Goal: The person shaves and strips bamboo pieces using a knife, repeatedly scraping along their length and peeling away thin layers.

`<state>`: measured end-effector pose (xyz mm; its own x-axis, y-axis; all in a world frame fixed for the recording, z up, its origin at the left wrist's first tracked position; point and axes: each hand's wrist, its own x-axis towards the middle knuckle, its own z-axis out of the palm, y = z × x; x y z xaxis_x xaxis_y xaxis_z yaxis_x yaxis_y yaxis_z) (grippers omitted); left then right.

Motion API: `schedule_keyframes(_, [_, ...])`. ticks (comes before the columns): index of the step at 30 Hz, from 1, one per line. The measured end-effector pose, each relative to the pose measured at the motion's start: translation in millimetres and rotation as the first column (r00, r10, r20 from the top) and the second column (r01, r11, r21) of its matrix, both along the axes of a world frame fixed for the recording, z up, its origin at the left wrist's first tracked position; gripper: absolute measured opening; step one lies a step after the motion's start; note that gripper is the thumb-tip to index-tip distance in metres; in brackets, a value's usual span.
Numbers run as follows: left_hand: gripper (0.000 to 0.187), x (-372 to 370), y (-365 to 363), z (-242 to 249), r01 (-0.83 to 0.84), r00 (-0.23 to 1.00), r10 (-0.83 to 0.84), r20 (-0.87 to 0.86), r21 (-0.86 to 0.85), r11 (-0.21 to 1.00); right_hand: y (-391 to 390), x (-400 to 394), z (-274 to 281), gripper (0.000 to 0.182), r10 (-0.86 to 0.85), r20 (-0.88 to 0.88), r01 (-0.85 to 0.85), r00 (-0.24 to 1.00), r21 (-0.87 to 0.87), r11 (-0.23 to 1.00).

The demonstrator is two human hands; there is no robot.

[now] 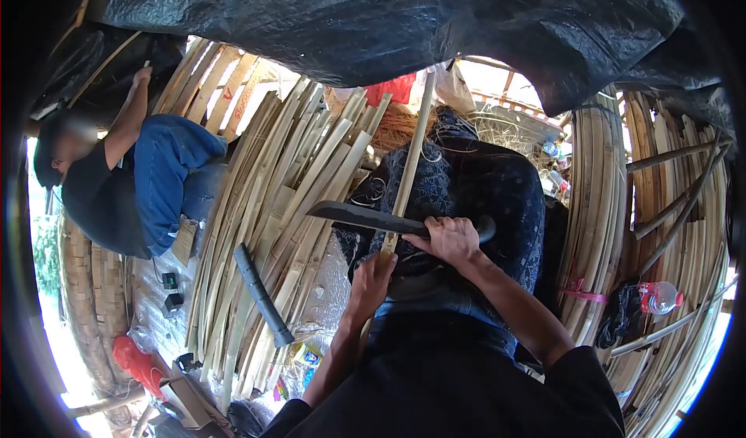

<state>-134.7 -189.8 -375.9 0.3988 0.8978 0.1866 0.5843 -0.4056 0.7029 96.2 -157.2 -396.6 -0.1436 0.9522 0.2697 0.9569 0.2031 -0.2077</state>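
Observation:
My left hand [374, 281] is closed around the lower part of a long, pale bamboo strip [414, 147], which runs up and away from me over my lap. My right hand [453, 241] grips a machete [364, 217] near where the blade meets the handle. The dark blade points left and lies across the strip, just above my left hand. A round dark handle end shows past my right hand. Dark patterned cloth [497, 182] covers my legs under the strip.
Many split bamboo strips [268, 197] lie at my left, with a dark grey tube-like object [263, 294] on them. Upright bamboo bundles [592, 205] and a plastic bottle [660, 297] are at right. Another person [116, 174] sits at left. Black plastic sheeting [373, 22] hangs ahead.

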Motion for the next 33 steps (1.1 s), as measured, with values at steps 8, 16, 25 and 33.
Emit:
schedule_keyframes(8, [0.043,-23,-56,59,-0.343,0.937,0.292,-0.191,-0.656,0.673,9,4,-1,0.073,-0.019,-0.025,0.013,1.0,-0.201,0.98])
schedule_keyframes(16, [0.043,-73,-112,89,-0.386,0.919,0.325,-0.223,-0.674,0.63,10,5,4,0.073,0.042,-0.017,-0.044,0.999,-0.166,0.985])
schedule_keyframes(25, [0.039,-38,-44,64,-0.302,0.953,0.264,-0.151,-0.578,0.758,17,5,4,0.074,-0.063,-0.014,0.059,0.998,-0.182,0.981])
schedule_keyframes(33, [0.038,-38,-61,62,-0.343,0.932,0.334,-0.141,-0.643,0.685,33,13,-12,0.076,-0.006,-0.016,0.001,1.0,-0.294,0.956])
